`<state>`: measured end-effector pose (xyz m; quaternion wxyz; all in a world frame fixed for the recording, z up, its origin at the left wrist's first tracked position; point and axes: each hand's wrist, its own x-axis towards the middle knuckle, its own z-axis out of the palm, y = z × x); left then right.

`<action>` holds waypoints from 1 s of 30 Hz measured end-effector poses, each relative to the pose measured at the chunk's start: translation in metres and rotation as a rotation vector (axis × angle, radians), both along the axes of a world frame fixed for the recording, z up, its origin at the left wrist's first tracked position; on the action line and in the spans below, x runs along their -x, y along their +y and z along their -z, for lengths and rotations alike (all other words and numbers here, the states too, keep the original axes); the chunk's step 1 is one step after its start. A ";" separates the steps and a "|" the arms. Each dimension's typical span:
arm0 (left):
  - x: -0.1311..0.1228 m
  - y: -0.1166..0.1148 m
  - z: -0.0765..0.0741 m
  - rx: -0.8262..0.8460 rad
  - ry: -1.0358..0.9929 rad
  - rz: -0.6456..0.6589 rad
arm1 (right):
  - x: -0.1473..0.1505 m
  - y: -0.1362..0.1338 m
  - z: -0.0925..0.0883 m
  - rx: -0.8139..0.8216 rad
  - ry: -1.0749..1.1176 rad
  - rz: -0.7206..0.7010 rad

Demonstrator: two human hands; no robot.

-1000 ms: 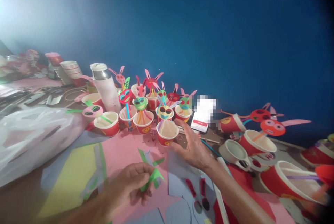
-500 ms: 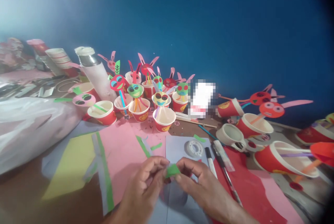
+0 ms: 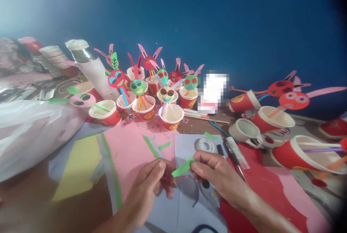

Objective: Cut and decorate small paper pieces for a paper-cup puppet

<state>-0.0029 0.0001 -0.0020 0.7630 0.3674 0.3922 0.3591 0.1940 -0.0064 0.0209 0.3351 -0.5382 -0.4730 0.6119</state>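
Observation:
Between finger and thumb, my right hand point(image 3: 214, 169) pinches one end of a small green paper piece point(image 3: 183, 167). The piece tapers towards the left, its free end close to the fingers of my left hand point(image 3: 149, 182). That left hand is loosely curled, its thumb raised and apart from the fingers, with nothing plainly held. Under both hands lies a pale blue-grey paper sheet point(image 3: 187, 218). A white roll of tape point(image 3: 206, 147) rests just beyond the right hand, and a capped marker point(image 3: 220, 149) is partly hidden behind it.
Red paper cups point(image 3: 171, 117) holding paper-faced figures stand along the back. On the right are a white mug point(image 3: 245, 132), more cups and red paper point(image 3: 260, 197). Pink paper point(image 3: 127, 149), yellow paper point(image 3: 78, 168) and a white plastic bag point(image 3: 32, 135) lie left.
My left hand has come away from the green paper piece, which both hands were holding. My right hand now holds it out, showing more of its length. The view has shifted slightly.

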 end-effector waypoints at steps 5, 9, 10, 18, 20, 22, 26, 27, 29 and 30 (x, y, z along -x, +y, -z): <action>0.003 -0.003 0.002 -0.053 0.071 0.080 | 0.002 -0.004 0.005 -0.014 -0.039 -0.051; 0.004 -0.002 -0.002 -0.111 0.181 0.149 | 0.005 -0.005 0.004 -0.008 -0.057 -0.049; 0.003 -0.001 -0.004 -0.117 0.206 0.148 | 0.005 -0.005 0.003 -0.003 -0.052 -0.047; 0.003 0.002 -0.011 -0.129 0.166 0.048 | -0.001 0.002 -0.004 0.018 -0.054 0.032; 0.002 0.002 -0.011 -0.122 0.182 0.046 | -0.002 0.003 -0.005 0.021 -0.045 0.060; 0.002 0.002 -0.011 -0.125 0.201 0.047 | -0.002 0.003 -0.005 0.005 -0.038 0.057; 0.003 0.002 -0.009 -0.131 0.223 0.076 | -0.001 -0.001 -0.003 -0.015 -0.003 -0.044; 0.004 0.002 -0.008 -0.135 0.219 0.095 | -0.001 -0.001 -0.003 -0.013 0.011 -0.067; 0.006 0.002 -0.006 -0.162 0.202 0.118 | 0.000 -0.001 -0.003 0.011 0.051 -0.079; 0.007 0.002 -0.005 -0.179 0.194 0.104 | 0.001 -0.001 -0.003 0.031 0.079 -0.074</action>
